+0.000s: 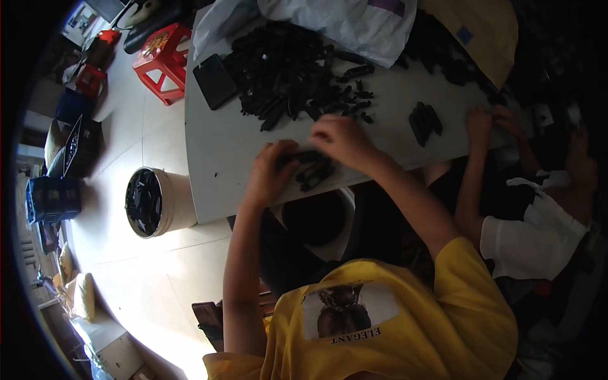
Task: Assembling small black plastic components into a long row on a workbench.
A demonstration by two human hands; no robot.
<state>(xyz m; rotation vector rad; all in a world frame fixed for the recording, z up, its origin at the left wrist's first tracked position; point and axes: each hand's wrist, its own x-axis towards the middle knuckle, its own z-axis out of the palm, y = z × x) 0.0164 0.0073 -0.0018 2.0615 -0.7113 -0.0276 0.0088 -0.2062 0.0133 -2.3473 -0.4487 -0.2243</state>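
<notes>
My left hand is closed at the near edge of the table, thumb and fingers around a small black plastic part whose shape is mostly hidden. Several similar black parts lie side by side just right of it. My right hand is slightly above and to the right, its fingers curled together; anything in them is too small or too dark to make out. Beyond both hands spreads a large heap of black plastic parts, with loose smaller pieces at its right side.
A black phone-like slab lies left of the heap on the pale table. White bags lie behind. At right, another person's hands work near a small group of black parts. A bucket and red stool stand left.
</notes>
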